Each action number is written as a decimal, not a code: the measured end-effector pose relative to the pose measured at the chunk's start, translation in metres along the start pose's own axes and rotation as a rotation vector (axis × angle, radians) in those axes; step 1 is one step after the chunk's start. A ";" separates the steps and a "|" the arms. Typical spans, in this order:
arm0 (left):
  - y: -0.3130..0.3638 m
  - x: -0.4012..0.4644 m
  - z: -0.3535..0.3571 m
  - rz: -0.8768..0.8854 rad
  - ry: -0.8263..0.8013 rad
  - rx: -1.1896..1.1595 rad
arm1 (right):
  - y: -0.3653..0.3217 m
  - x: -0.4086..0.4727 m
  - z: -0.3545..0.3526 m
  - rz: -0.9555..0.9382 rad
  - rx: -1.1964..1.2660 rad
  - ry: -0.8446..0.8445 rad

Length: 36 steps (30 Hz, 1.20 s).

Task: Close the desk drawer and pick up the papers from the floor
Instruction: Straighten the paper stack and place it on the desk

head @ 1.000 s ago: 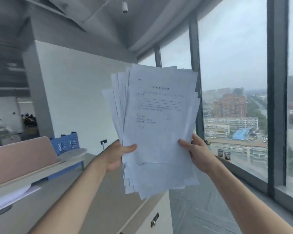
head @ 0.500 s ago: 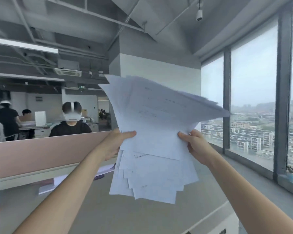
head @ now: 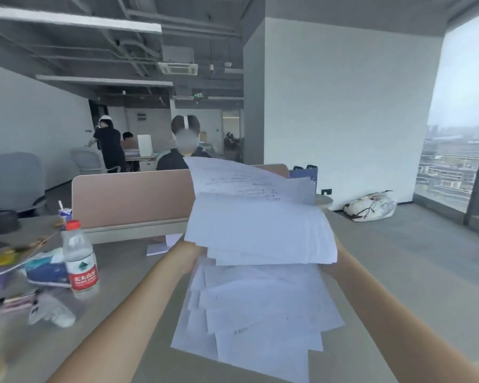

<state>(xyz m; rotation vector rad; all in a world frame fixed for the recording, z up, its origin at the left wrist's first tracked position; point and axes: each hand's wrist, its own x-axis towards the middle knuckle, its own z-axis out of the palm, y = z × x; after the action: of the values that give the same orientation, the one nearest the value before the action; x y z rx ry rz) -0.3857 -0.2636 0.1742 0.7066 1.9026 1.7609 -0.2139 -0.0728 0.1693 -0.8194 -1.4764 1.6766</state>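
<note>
papers [head: 260, 230] off floor, loose fanned stack above bench [head: 398, 286] middle | left hand [head: 192, 251] and right hand [head: 333, 268] mostly hidden under sheets, one each side, apparently clasping both edges so sheets don't slide | bottle [head: 79, 261] and clutter at left edge, right side bare | drawer unseen
</note>
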 end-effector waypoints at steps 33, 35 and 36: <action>-0.036 0.043 0.022 0.127 0.110 -0.100 | -0.010 0.073 0.021 -0.252 0.087 -0.296; -0.037 0.039 0.024 0.132 0.118 -0.113 | -0.011 0.070 0.019 -0.243 0.102 -0.311; -0.037 0.037 0.024 0.132 0.121 -0.119 | -0.012 0.069 0.018 -0.239 0.109 -0.324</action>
<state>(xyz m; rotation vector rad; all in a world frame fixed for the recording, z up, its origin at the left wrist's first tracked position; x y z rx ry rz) -0.4012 -0.2234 0.1356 0.7107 1.8462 2.0221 -0.2632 -0.0225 0.1841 -0.3066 -1.6085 1.7432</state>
